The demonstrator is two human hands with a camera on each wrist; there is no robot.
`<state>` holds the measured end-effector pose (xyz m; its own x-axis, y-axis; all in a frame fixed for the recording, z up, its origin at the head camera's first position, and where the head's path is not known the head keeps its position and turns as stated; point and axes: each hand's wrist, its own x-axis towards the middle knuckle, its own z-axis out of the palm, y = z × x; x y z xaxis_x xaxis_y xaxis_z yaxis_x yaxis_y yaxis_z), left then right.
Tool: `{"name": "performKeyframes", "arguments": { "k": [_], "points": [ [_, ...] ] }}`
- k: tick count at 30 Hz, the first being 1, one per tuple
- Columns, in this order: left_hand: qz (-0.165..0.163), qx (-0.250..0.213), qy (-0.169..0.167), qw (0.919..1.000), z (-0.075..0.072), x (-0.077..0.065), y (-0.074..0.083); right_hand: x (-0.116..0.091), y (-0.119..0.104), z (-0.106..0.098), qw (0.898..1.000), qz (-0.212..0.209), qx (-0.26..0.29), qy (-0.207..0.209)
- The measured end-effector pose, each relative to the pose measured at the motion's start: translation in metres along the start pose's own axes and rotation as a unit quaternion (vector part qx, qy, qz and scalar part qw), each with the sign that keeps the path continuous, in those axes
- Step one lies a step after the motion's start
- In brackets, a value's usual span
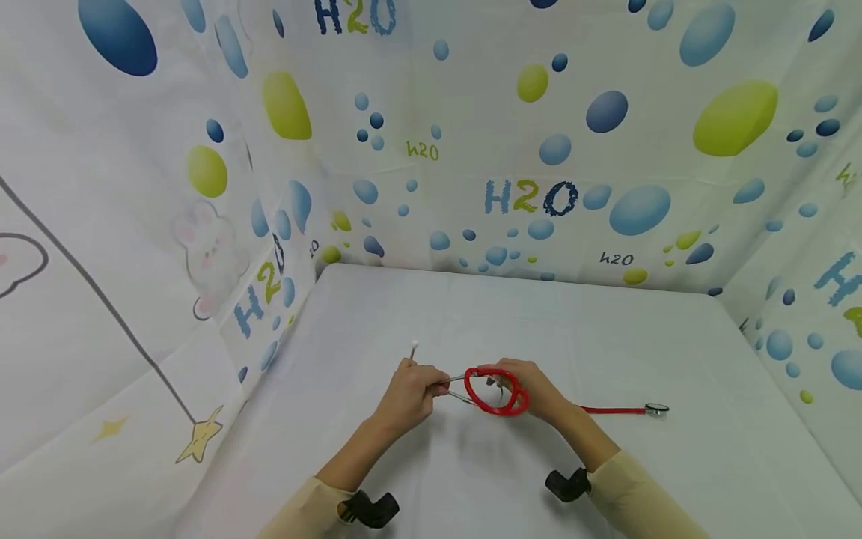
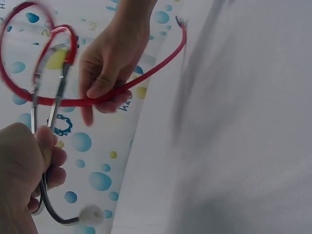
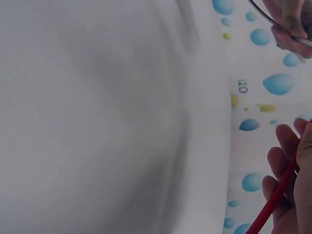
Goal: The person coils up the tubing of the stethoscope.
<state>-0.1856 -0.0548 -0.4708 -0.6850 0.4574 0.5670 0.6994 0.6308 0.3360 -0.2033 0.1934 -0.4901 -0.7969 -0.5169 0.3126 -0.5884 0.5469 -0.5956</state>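
Note:
A stethoscope with red tubing [image 1: 518, 404] and metal ear tubes [image 2: 61, 83] is held between both hands above the table. My left hand [image 1: 408, 393] grips the metal ear tubes, and a white ear tip [image 2: 91, 215] sticks out below its fingers in the left wrist view. With thumb and fingers, my right hand [image 2: 113, 68] pinches the red tube, which loops round the ear tubes. The rest of the tube runs off to the right, ending in a metal chest piece [image 1: 656, 409] near the table surface. In the right wrist view the right hand [image 3: 292, 180] is partly cut off.
A white cloth covers the table [image 1: 512, 322]. Behind and beside it hangs a white curtain [image 1: 471, 150] printed with blue and green drops. Each sleeve end carries a black wrist mount [image 1: 569, 485].

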Motion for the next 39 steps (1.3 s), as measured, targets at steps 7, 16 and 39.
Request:
{"name": "performKeyframes", "arguments": {
  "k": [7, 16, 39],
  "points": [
    [-0.018, 0.018, 0.018, 0.9995, 0.000, 0.004, 0.002, -0.010, 0.002, 0.012, 0.999, 0.052, -0.003, 0.010],
    [-0.071, 0.044, 0.045, 0.9955, 0.003, 0.006, 0.004, -0.018, 0.004, 0.027, 1.000, 0.022, 0.005, 0.004],
    [-0.080, 0.186, 0.041, 0.9785, 0.013, -0.003, -0.008, -0.020, -0.042, 0.027, 0.972, 0.046, -0.225, -0.057]
  ]
}}
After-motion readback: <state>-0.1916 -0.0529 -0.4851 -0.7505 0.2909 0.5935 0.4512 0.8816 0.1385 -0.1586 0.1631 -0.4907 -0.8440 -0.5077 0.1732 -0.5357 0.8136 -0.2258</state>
